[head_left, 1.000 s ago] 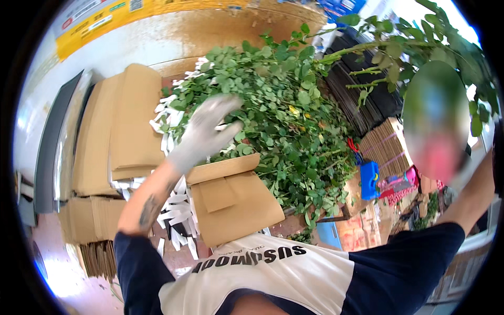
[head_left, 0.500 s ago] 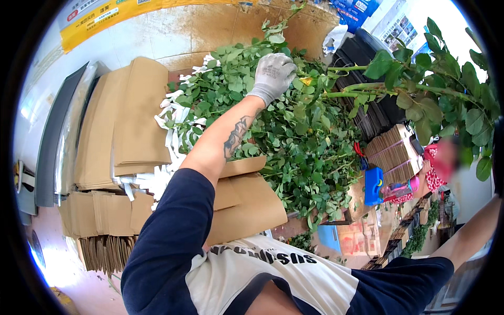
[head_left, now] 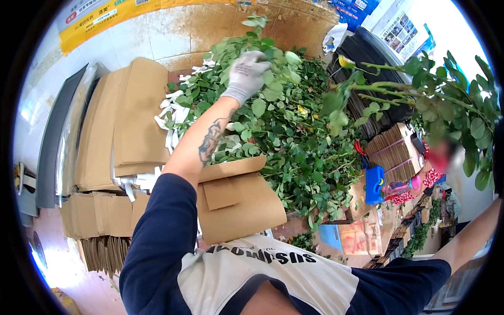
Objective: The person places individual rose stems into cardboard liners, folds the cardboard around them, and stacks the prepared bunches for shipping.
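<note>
Extends gloved left hand (head_left: 248, 74) with curled fingers over far side of leafy pile (head_left: 299, 157), centre; cannot tell grasp. Cannot see right hand. Notes leafy bunch (head_left: 431, 111) aloft at right, apparently for clearance.

Yellow banner (head_left: 86, 35) on tiled wall (head_left: 170, 38), blue plastic object (head_left: 374, 184), strapped cardboard (head_left: 387, 147)

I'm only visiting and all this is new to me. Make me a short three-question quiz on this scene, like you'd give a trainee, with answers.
1. Multiple choice: what colour is the glove on the person's left hand?
a) red
b) light grey
c) black

2. True or false: in the picture, the blue plastic item is to the left of the leafy pile.

3. Short answer: which of the person's hands is out of view?

Key: 1. b; 2. False, it is to the right; 3. The right hand.
</note>
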### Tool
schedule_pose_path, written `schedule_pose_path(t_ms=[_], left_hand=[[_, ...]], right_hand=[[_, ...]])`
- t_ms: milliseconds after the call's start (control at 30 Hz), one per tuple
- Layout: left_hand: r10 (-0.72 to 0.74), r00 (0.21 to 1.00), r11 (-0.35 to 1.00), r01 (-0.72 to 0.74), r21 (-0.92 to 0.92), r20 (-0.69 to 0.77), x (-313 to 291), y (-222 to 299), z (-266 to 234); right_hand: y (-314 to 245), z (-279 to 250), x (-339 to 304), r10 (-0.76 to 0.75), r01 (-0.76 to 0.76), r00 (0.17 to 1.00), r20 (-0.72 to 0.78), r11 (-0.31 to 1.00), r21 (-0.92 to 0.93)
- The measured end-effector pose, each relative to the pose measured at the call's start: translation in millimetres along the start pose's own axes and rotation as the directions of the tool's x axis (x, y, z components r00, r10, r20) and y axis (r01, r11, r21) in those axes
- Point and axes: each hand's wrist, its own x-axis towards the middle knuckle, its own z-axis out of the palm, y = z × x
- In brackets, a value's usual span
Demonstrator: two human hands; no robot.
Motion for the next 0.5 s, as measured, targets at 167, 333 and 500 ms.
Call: schedule_pose_path(t_ms=[167,333,500], left_hand=[[-0.397,0.917,0.817,0.339,-0.467,-0.029,45,-14,-7],[0.186,0.369,0.839,0.423,-0.343,0.911,110,76,22],[0.480,0.689,0.631,0.160,-0.759,0.544,25,143,-43]], right_hand=[[3,-6,4,-0.010,0.011,0.999,-0.042,1.000,0.018],[-8,-1,13,-0.061,0.064,0.996,-0.062,0.997,0.053],[-10,-9,25,-0.107,0.112,0.989,-0.098,0.993,0.046]])
